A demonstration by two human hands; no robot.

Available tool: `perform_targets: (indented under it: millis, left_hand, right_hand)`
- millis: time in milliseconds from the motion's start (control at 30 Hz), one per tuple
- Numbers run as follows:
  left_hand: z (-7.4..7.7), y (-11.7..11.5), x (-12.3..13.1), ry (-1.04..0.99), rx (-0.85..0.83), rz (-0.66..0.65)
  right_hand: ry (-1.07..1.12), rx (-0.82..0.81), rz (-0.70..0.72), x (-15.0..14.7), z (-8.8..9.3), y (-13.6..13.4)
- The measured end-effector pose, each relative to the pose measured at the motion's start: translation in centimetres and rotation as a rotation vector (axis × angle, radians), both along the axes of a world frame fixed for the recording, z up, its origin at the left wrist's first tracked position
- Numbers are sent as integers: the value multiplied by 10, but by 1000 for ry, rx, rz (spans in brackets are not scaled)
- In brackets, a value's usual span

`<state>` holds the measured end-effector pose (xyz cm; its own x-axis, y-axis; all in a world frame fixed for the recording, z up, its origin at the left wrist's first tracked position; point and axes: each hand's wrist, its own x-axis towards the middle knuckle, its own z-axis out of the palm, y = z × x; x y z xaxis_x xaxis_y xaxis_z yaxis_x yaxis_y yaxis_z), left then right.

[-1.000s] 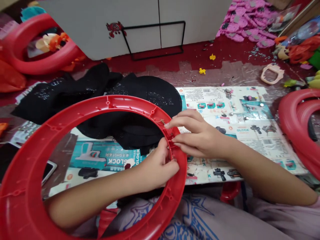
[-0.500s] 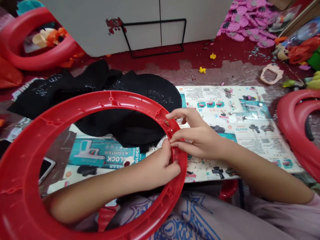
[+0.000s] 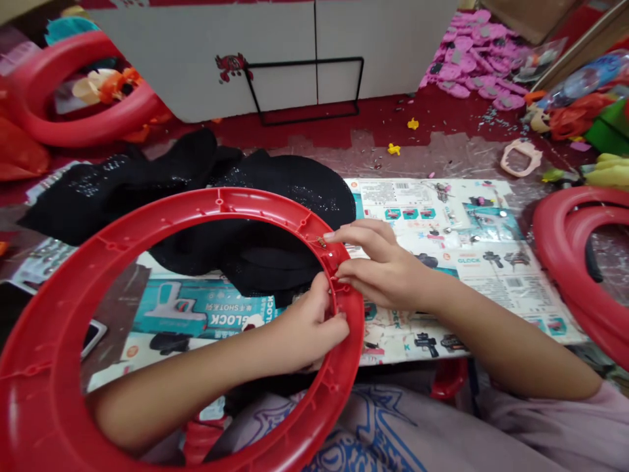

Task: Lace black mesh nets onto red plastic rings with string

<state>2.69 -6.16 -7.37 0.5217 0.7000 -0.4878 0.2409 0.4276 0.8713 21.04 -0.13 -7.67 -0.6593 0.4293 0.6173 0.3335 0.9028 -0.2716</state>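
Note:
A big red plastic ring (image 3: 122, 239) lies tilted across my lap, open side up. My left arm passes through its hole, and my left hand (image 3: 307, 324) is closed on the ring's right rim from the inside. My right hand (image 3: 383, 265) comes from the right, its fingers pinched together on the same stretch of rim, just above the left hand. A small metal piece (image 3: 322, 242) sits on the rim by my right index fingertip; what the pinch holds is too small to make out. Black mesh fabric (image 3: 275, 190) lies behind the ring.
Printed toy-gun packaging sheets (image 3: 457, 242) cover the floor ahead. More red rings stand stacked at the right edge (image 3: 580, 262) and at the far left (image 3: 73, 124). A white cabinet (image 3: 295, 46), pink plastic pieces (image 3: 472, 59) and small toy parts lie beyond.
The hands stay on the same spot of the rim, with small finger shifts; my right fingers have closed a little lower. The view has tipped slightly.

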Motion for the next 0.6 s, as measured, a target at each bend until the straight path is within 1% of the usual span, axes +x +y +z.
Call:
perform_targets:
  millis: [100, 200, 300, 367, 400, 433, 467, 533, 567, 600]
  left_hand:
    - [5, 1, -1, 48, 27, 85]
    - [5, 5, -4, 11, 157, 124]
    - [0, 12, -7, -16, 303, 144]
    - [-2, 16, -9, -60, 374, 129]
    - [-2, 18, -10, -88, 405, 115]
    - [-2, 20, -11, -112, 436, 90]
    - [-1, 21, -12, -125, 473, 60]
    - [1, 24, -16, -90, 588, -1]
    - [2, 26, -18, -37, 667, -16]
    - [3, 28, -21, 29, 745, -12]
  right_hand:
    - [37, -90, 13, -3, 4, -4]
    - [80, -229, 51, -5, 7, -8]
    - [128, -331, 87, -6, 5, -10]
    - [227, -431, 42, -7, 2, -9]
    - [308, -520, 9, -7, 0, -8]
    - [390, -653, -6, -8, -1, -7]
    - [453, -826, 14, -9, -2, -7]
    - [490, -1192, 127, -11, -1, -7]
    - [485, -1333, 179, -12, 0, -7]
    - [488, -1429, 204, -13, 1, -8]
